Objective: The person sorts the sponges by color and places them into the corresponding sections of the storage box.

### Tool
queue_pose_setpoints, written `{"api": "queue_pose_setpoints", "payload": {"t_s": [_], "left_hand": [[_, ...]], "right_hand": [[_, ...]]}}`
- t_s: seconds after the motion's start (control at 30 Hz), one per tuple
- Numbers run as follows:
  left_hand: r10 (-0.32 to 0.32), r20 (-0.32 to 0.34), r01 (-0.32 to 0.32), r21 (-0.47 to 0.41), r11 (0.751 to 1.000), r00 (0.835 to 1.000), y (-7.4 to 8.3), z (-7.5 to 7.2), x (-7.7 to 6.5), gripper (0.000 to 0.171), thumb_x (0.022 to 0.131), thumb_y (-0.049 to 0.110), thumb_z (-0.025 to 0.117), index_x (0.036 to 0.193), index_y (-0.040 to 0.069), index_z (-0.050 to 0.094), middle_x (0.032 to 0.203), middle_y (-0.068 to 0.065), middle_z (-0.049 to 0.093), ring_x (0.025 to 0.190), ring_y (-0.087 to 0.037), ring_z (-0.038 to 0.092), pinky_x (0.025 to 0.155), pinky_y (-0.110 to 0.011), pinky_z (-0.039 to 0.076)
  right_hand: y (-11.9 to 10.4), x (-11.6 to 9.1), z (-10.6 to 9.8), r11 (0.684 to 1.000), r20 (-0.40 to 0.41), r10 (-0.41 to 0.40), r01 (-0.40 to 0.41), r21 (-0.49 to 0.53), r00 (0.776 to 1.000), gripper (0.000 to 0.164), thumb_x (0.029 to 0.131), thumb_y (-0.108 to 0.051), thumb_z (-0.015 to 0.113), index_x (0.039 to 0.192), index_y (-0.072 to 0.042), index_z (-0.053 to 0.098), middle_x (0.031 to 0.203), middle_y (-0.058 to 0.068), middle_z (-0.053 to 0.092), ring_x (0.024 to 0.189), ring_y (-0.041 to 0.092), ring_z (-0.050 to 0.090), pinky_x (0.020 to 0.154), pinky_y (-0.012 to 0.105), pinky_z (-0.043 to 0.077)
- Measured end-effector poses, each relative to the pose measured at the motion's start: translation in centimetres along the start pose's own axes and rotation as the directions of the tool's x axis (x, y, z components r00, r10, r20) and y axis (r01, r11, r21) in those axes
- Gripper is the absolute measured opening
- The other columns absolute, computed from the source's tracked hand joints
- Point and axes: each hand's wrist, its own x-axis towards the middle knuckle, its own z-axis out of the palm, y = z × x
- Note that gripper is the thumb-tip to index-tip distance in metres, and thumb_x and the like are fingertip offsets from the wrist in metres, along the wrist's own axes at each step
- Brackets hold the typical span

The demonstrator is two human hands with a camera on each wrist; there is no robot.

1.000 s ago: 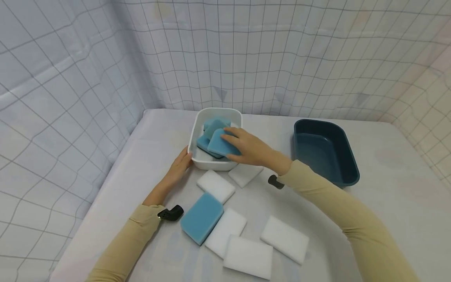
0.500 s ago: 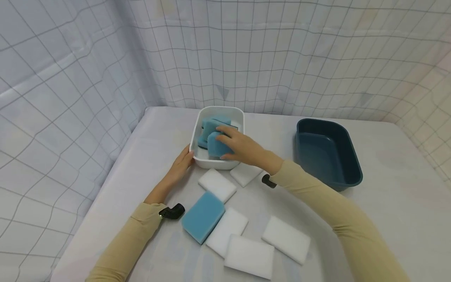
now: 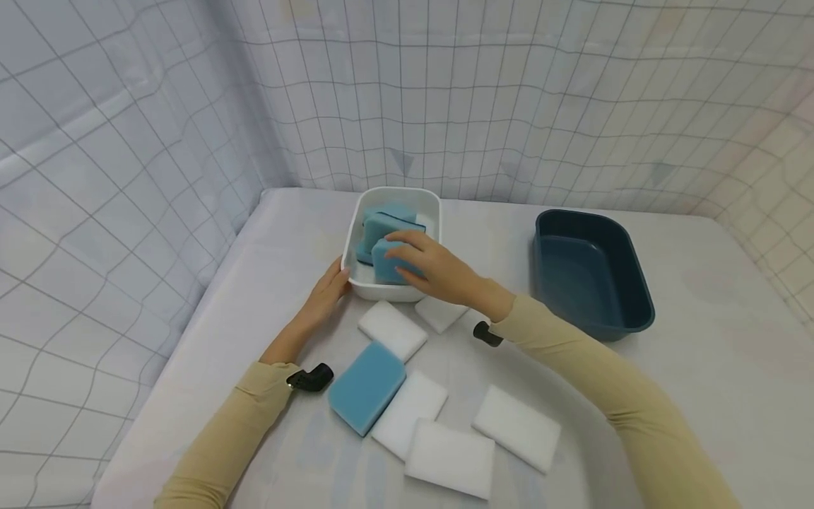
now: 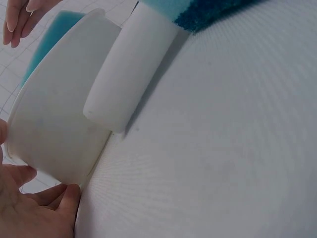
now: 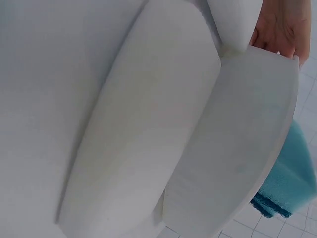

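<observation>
In the head view, my left hand (image 3: 326, 293) rests against the left side of a white bin (image 3: 394, 292), its fingertips at the rim. The left wrist view has those fingers (image 4: 72, 196) low on the bin's outer wall (image 4: 54, 119). Over the bin is my right hand (image 3: 441, 272), its fingers loosely bent above a blue sponge (image 3: 388, 265) that stands near the bin's front. The left wrist view shows the right fingers (image 4: 20, 29) apart from the blue sponge (image 4: 54, 37). Behind it, more blue sponges (image 3: 384, 226) with dark scouring sides lie piled.
A dark blue bin (image 3: 588, 286) stands at the right. In front of the white bin lie a blue sponge (image 3: 367, 387) and several white sponges, among them one (image 3: 392, 331) close to the bin and one (image 3: 516, 428) farther right. Grid-patterned cloth (image 3: 483, 106) walls the table.
My right hand has set the blue sponge on edge in the white bin and loosened its fingers from it. Another sponge in the pile has tipped up. My left hand has stayed at the bin.
</observation>
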Motion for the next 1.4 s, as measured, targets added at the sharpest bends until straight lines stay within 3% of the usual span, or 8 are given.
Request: {"api": "queue_pose_setpoints", "payload": {"t_s": [0.33, 0.8, 1.07, 1.4], "left_hand": [[0.042, 0.011, -0.042, -0.027, 0.999, 0.999, -0.4, -0.1, 0.2, 0.054, 0.104, 0.022, 0.023, 0.151, 0.002, 0.006, 0.157, -0.021, 0.006, 0.143, -0.041, 0.018, 0.116, -0.053, 0.023], [0.030, 0.010, -0.030, -0.027, 0.999, 1.000, -0.6, -0.1, 0.5, 0.054, 0.104, 0.021, 0.023, 0.151, 0.002, 0.006, 0.157, -0.021, 0.007, 0.144, -0.039, 0.016, 0.117, -0.051, 0.022], [0.042, 0.019, -0.041, -0.036, 0.999, 0.999, -0.6, -0.2, 0.5, 0.053, 0.104, 0.021, 0.023, 0.151, 0.002, 0.006, 0.157, -0.022, 0.007, 0.144, -0.040, 0.017, 0.116, -0.052, 0.022], [0.052, 0.023, -0.051, -0.036, 0.998, 0.998, -0.7, -0.2, 0.5, 0.054, 0.104, 0.020, 0.023, 0.150, 0.001, 0.005, 0.156, -0.023, 0.008, 0.144, -0.040, 0.016, 0.116, -0.053, 0.021]], "right_hand": [[-0.5, -0.7, 0.5, 0.997, -0.004, -0.072, 0.072, -0.021, 0.997, 0.020, 0.087, -0.004, 0.062, 0.108, -0.002, 0.062, 0.127, 0.017, 0.054, 0.118, 0.027, 0.054, 0.098, 0.029, 0.049], [-1.3, -1.1, 0.8, 0.996, 0.025, -0.081, 0.082, -0.025, 0.996, 0.022, 0.086, -0.005, 0.064, 0.108, -0.003, 0.062, 0.125, 0.015, 0.055, 0.116, 0.025, 0.054, 0.099, 0.028, 0.049], [-1.6, -1.6, 1.1, 0.996, 0.070, -0.086, 0.087, -0.008, 0.994, 0.037, 0.086, -0.009, 0.065, 0.122, -0.005, 0.057, 0.127, 0.010, 0.056, 0.119, 0.022, 0.053, 0.100, 0.028, 0.048], [-1.9, -1.8, 1.5, 0.995, 0.135, -0.095, 0.089, 0.049, 0.986, 0.039, 0.089, -0.014, 0.061, 0.127, -0.005, 0.055, 0.128, 0.010, 0.055, 0.117, 0.019, 0.055, 0.096, 0.026, 0.050]]}}
